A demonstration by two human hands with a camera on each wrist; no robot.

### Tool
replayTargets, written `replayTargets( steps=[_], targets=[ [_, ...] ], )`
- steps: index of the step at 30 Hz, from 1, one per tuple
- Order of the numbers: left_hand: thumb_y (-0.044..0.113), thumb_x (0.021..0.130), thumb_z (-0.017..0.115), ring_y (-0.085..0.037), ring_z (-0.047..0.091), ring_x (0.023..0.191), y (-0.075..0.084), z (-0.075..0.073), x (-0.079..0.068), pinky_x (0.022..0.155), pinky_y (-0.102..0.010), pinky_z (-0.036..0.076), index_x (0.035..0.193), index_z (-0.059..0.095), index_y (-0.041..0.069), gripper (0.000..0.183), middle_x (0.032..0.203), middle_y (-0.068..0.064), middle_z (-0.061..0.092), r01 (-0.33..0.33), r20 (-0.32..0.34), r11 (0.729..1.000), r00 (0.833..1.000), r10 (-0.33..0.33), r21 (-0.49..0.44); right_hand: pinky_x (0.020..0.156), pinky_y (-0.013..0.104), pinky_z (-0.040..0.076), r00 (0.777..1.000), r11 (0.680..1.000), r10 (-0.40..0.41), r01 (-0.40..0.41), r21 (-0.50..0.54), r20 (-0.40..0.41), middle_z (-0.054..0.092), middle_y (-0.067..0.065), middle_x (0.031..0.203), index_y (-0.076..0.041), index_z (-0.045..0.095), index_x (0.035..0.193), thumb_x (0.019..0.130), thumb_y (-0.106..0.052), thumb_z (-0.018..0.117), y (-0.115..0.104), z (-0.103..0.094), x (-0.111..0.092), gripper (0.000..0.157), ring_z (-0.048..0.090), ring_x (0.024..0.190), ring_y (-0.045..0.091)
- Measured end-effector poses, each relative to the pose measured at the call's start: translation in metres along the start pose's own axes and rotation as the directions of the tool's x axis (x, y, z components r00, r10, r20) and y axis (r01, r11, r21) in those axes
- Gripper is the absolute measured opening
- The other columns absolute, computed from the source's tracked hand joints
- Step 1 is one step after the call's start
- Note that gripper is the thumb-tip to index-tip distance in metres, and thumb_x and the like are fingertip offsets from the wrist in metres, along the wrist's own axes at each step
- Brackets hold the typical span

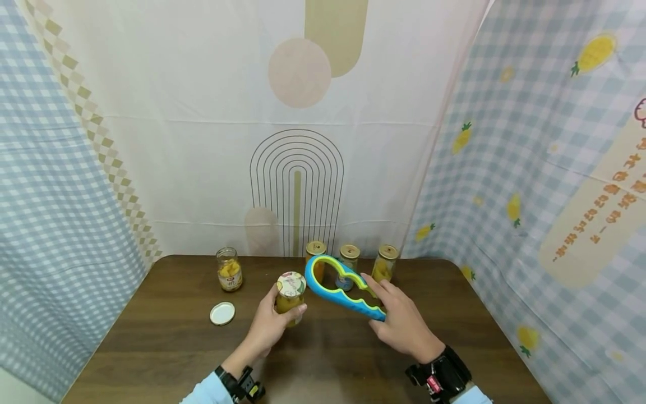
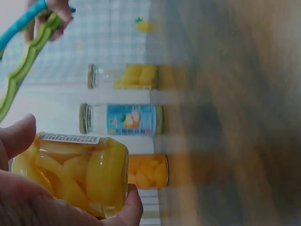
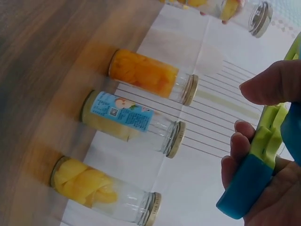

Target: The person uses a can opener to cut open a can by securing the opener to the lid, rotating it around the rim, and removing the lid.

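My left hand grips a glass jar of yellow fruit pieces, fingers and thumb on opposite sides. Its lid is on, white with a colourful print. In the left wrist view, a barcode label runs along the fruit jar. To the right, my right hand holds the handle end of a blue and lime-green jar opener. The opener's looped end is beside the jar's lid, at about its height. In the right wrist view, fingers and thumb wrap round the opener's handles.
An uncapped jar of yellow fruit stands at the back left, with a loose lid in front. Along the back edge stand three capped jars: orange fruit, a blue-labelled jar and yellow fruit. Curtains surround the wooden table.
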State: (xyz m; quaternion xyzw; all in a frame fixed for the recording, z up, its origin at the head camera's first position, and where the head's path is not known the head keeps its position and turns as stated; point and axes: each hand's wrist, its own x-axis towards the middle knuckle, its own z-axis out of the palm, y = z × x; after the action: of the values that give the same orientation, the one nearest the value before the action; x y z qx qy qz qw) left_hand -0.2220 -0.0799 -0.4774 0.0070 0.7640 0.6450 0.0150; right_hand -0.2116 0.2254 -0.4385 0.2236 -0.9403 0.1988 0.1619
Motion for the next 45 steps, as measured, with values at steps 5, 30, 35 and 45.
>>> replayTargets(
  steps=[5,30,35,45],
  targets=[
    [0.030,0.092,0.087,-0.039,0.055,0.143,0.000,0.004,-0.010,0.116,-0.064,0.047,0.159,0.046,0.013,0.081,0.152,-0.015,0.059,0.005,0.021,1.000,1.000,-0.005,-0.018,0.068,0.024,0.031,1.000,1.000,-0.022,0.022,-0.010,-0.009,0.048,-0.011,0.096,-0.032,0.040,0.166,0.076,-0.006,0.087,-0.002,-0.002,-0.001,0.105,0.037,0.078,0.006],
    [0.022,0.093,0.086,-0.038,0.059,0.140,0.013,0.027,-0.022,0.117,-0.061,0.048,0.153,0.053,0.007,0.070,0.154,-0.018,0.060,-0.071,0.126,0.996,0.989,0.078,-0.060,0.069,0.022,0.034,0.978,0.978,-0.197,0.200,-0.053,0.063,0.055,-0.005,0.096,-0.023,0.047,0.163,0.078,-0.010,0.083,-0.043,-0.005,0.029,0.094,0.039,0.077,0.007],
    [0.024,0.090,0.088,-0.043,0.051,0.148,0.014,0.029,-0.022,0.121,-0.067,0.041,0.157,0.049,0.006,0.079,0.159,-0.019,0.055,-0.062,0.126,0.994,0.989,0.073,-0.087,0.069,0.022,0.035,0.976,0.978,-0.196,0.202,-0.057,0.094,0.056,-0.005,0.096,-0.021,0.049,0.162,0.079,-0.010,0.081,-0.048,-0.005,0.032,0.089,0.040,0.077,0.007],
    [0.023,0.090,0.088,-0.040,0.055,0.144,0.015,0.034,-0.024,0.116,-0.060,0.050,0.156,0.047,0.003,0.081,0.155,-0.020,0.058,-0.050,0.086,0.996,0.995,0.057,-0.076,0.065,0.023,0.035,0.976,0.980,-0.145,0.164,-0.109,0.163,0.056,-0.006,0.098,-0.024,0.047,0.163,0.082,-0.015,0.082,-0.057,-0.008,0.031,0.088,0.041,0.072,0.008]
  ],
)
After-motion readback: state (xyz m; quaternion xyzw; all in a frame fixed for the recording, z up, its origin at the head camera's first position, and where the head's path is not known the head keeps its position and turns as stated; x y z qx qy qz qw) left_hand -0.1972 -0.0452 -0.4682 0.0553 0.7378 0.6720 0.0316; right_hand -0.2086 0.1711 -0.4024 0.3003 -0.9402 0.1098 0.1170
